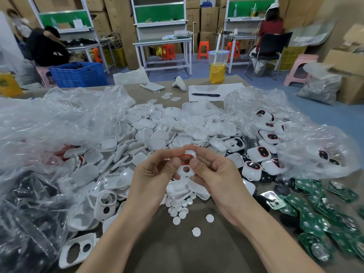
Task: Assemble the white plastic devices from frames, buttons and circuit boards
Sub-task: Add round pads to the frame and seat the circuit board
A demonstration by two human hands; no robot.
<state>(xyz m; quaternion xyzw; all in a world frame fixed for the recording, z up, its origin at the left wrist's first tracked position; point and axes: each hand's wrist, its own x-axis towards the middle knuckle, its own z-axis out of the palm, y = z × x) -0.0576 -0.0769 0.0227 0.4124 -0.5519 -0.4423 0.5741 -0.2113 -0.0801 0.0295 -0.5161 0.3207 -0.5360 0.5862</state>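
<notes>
At the centre of the worktable (197, 253), just in front of a heap of white parts (157, 125), both hands pinch one white frame (186, 171) between thumbs and fingertips. Its small round hole faces up and a red-rimmed piece (187, 156) sits at its upper opening. The left hand (155, 174) grips the frame's left side and the right hand (214, 174) its right side, thumbs close together on the front. To seat the piece flush, it is probably best to press evenly around the red rim with both thumbs while the fingers behind brace the frame. Both forearms reach in from the near edge, palms turned inward. Loose round white buttons (178, 210) lie just below the hands, and green circuit boards (313, 223) are piled to the right
</notes>
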